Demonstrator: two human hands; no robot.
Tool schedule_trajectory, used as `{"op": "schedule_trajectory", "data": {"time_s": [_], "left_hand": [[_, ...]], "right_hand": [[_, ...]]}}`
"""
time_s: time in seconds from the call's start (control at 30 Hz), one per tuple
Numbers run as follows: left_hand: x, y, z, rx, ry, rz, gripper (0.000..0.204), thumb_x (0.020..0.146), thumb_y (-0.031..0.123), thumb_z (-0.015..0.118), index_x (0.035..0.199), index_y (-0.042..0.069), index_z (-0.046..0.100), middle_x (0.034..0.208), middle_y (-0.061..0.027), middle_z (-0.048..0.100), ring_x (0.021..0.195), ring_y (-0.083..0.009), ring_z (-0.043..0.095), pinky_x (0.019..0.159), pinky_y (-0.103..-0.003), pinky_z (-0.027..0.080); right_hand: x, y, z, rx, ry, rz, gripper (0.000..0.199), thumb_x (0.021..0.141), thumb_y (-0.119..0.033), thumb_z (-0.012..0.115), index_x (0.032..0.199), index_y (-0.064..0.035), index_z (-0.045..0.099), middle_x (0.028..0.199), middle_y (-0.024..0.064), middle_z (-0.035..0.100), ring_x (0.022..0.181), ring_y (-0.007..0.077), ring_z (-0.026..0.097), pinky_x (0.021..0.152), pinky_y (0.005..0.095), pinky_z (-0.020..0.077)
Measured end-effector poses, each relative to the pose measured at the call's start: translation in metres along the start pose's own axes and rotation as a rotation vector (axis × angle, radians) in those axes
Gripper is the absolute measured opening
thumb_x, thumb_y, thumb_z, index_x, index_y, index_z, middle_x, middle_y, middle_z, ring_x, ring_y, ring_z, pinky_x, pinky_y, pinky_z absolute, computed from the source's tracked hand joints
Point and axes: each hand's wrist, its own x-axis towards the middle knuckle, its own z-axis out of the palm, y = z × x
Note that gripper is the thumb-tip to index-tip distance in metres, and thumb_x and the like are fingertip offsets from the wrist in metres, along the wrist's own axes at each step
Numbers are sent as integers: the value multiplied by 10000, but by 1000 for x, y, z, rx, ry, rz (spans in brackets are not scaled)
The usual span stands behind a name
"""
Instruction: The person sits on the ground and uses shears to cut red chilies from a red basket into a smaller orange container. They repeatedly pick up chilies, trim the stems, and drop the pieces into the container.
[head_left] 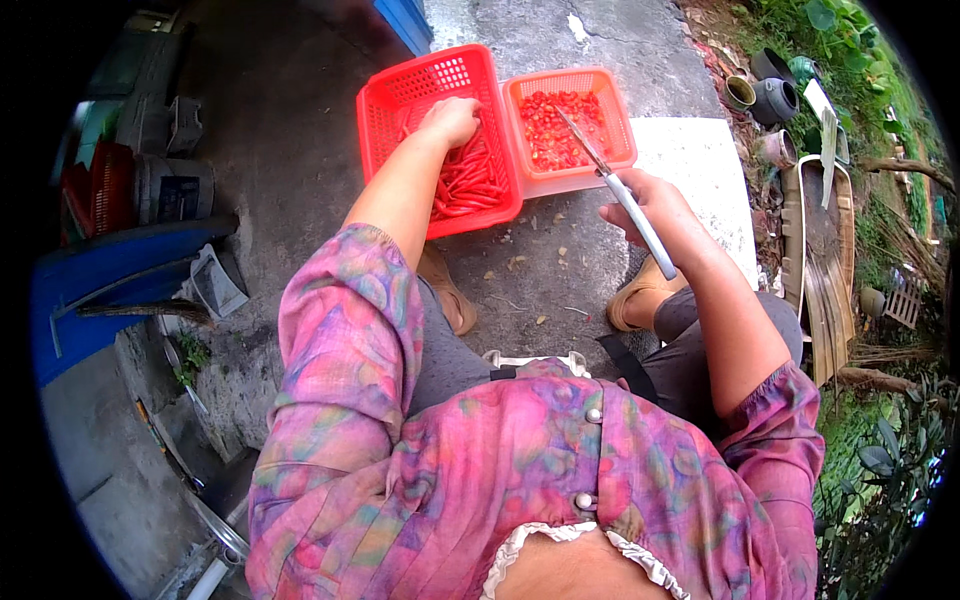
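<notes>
My left hand reaches down into a deep red plastic basket on the left. Its fingers curl inward over whole red chili peppers, and their tips are hidden. Right beside that basket stands a shallower, lighter red basket, holding chopped red chili pieces. My right hand is closed around the pale grey handles of a pair of scissors, seen nearly edge-on. The blades point up and left, over the chopped pieces.
A white board lies right of the baskets on the concrete ground. My sandalled feet are just below the baskets. Pots and plants line the right side. At left are a blue panel, a grey bucket and red crates.
</notes>
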Motion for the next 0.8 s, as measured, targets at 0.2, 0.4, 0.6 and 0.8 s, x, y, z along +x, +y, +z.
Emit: {"op": "schedule_trajectory", "data": {"time_s": [0.2,0.4,0.6,0.8], "left_hand": [[-2,14,-9,35,-111,-107,289,827,240,545,1085,152,642,1128,-147,608,1086,-310,558,923,-414,441],[-2,5,6,39,57,-155,238,829,169,482,989,110,648,1088,-178,611,1055,-328,570,890,-430,447],[7,-44,-12,-156,157,-103,247,690,84,689,931,57,644,833,-120,662,783,-224,634,707,-345,487],[-36,-47,-54,-173,-291,-121,159,707,-49,573,835,28,629,728,-78,624,667,-158,585,590,-310,464]], "right_hand": [[-9,-15,-7,50,0,49,411,754,-188,707,1116,-46,576,863,146,651,817,210,638,731,328,477],[-10,-12,-8,-21,14,13,400,749,-196,703,1100,-45,584,863,166,652,824,262,645,725,358,478],[-10,-17,-11,-61,21,-12,372,737,-208,704,1048,-34,595,861,195,642,836,314,637,730,381,473],[-10,-13,-9,-52,40,-84,358,737,-229,708,1012,-28,600,851,186,643,825,320,632,727,386,470]]}}
